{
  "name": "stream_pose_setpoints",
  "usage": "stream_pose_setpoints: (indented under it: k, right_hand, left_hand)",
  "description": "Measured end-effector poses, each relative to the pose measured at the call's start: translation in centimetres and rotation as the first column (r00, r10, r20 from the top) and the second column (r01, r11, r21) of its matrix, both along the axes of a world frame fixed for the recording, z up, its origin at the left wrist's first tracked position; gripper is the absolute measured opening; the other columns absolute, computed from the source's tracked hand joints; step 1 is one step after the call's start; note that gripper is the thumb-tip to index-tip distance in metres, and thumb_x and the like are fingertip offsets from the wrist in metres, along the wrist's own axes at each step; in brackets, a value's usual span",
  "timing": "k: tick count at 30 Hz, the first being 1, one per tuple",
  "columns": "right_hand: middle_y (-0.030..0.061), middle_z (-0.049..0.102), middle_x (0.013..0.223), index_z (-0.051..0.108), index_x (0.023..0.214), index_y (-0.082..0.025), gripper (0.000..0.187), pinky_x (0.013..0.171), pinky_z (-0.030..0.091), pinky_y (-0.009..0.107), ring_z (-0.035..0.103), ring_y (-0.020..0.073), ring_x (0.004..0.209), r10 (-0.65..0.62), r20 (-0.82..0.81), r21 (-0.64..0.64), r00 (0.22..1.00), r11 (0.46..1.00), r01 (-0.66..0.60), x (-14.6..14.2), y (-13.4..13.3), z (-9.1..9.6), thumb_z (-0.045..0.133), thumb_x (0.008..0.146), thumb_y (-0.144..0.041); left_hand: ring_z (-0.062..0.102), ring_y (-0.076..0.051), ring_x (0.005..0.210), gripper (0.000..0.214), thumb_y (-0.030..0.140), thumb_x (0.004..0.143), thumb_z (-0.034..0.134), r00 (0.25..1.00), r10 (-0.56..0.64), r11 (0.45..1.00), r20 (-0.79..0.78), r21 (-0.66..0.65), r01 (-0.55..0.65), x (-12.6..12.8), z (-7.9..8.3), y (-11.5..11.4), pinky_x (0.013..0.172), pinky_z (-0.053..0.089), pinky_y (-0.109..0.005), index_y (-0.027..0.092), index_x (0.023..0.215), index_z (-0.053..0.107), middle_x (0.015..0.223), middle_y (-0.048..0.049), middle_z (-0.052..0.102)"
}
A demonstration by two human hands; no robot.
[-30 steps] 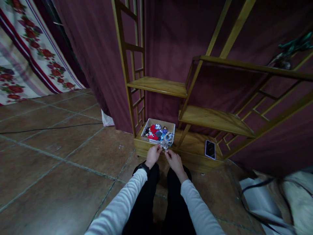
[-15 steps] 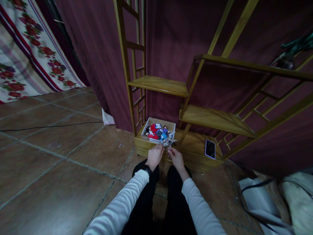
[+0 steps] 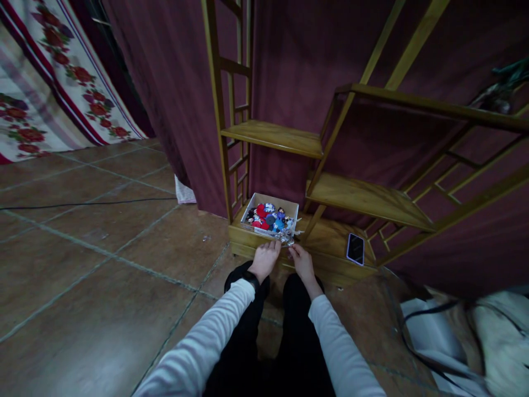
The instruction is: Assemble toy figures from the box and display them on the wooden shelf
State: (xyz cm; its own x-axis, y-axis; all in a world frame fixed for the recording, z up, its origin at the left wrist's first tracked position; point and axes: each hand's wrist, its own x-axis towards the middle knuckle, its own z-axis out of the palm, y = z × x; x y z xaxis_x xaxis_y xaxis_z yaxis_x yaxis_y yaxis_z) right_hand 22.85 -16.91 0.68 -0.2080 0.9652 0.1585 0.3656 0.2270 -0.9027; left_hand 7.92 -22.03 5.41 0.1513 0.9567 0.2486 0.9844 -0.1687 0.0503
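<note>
Pinched between fingers of both hands is a small, shiny, see-through thing [image 3: 286, 237]. It looks crinkly, but it is too small and blurry to tell just what it is. The left hand [image 3: 265, 260] has its fingertips bent at the near left side of it. The right hand [image 3: 303, 263] nips it at the near right side with the thumb and fingers. The shiny thing is up by the front right corner of a white box [image 3: 275, 200], and I can't tell if it touches the box. Lots of little toys [image 3: 262, 210] lie in a heap in the box, red, blue, purple and black. The box sits at the left end of the low board [image 3: 326, 237] of a wooden shelf. Farther right on that board lies a phone [image 3: 355, 249] with a light purple edge. A black watch [image 3: 251, 279] is on the left wrist. Behind the shelf hangs a dark red curtain [image 3: 285, 66]. Brown tiles [image 3: 103, 298] cover the floor, and a black cord [image 3: 103, 202] runs across them on the left. A pale bag [image 3: 500, 336] is down on the right.
</note>
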Motion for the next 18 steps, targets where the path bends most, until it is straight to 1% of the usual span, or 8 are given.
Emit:
stream_pose_setpoints:
  k: [4, 9, 15, 18]
  right_hand:
    - [0.0024, 0.068, 0.079, 0.063, 0.088, -0.021, 0.025, 0.060, 0.049, 0.025, 0.062, 0.0153, 0.063, 0.010, 0.014, -0.007, 1.000, 1.000, -0.010, 0.11, -0.05, 0.14, 0.046, 0.079, -0.038]
    - [0.0021, 0.068, 0.079, 0.062, 0.090, -0.021, 0.026, 0.063, 0.049, 0.026, 0.062, 0.0152, 0.064, 0.019, 0.054, 0.010, 0.998, 1.000, -0.020, 0.35, -0.09, 0.27, 0.045, 0.081, -0.037]
    - [0.0027, 0.068, 0.083, 0.062, 0.091, -0.021, 0.028, 0.061, 0.049, 0.026, 0.062, 0.0155, 0.065, 0.027, 0.055, -0.007, 0.998, 1.000, -0.027, 0.40, -0.07, 0.14, 0.044, 0.081, -0.039]
    - [0.0029, 0.068, 0.083, 0.062, 0.090, -0.021, 0.028, 0.065, 0.049, 0.026, 0.062, 0.0158, 0.068, 0.016, 0.093, 0.015, 0.996, 1.000, -0.017, 0.43, -0.04, 0.09, 0.044, 0.080, -0.040]
  left_hand:
    - [0.057, -0.021, 0.084, 0.028, 0.011, 0.087, 0.032, 0.999, -0.022, 1.000, -0.025, -0.019, 0.022, -0.08, 0.13, -0.14, 0.071, 0.041, -0.031, 0.013, 0.111, 0.046, 0.093, -0.0126, 0.058]
    - [0.056, -0.021, 0.088, 0.034, 0.010, 0.087, 0.032, 1.000, -0.021, 0.998, 0.005, -0.053, 0.021, -0.07, 0.35, -0.29, 0.074, 0.040, -0.032, 0.013, 0.119, 0.042, 0.097, -0.0147, 0.058]
    - [0.057, -0.022, 0.089, 0.034, 0.009, 0.086, 0.034, 0.999, -0.023, 0.998, 0.022, -0.062, 0.024, -0.04, 0.36, -0.29, 0.075, 0.040, -0.032, 0.013, 0.119, 0.042, 0.099, -0.0158, 0.057]
    - [0.057, -0.022, 0.089, 0.035, 0.008, 0.085, 0.034, 0.999, -0.028, 0.997, 0.017, -0.065, 0.029, -0.08, 0.24, -0.25, 0.075, 0.040, -0.032, 0.012, 0.118, 0.043, 0.098, -0.0157, 0.058]
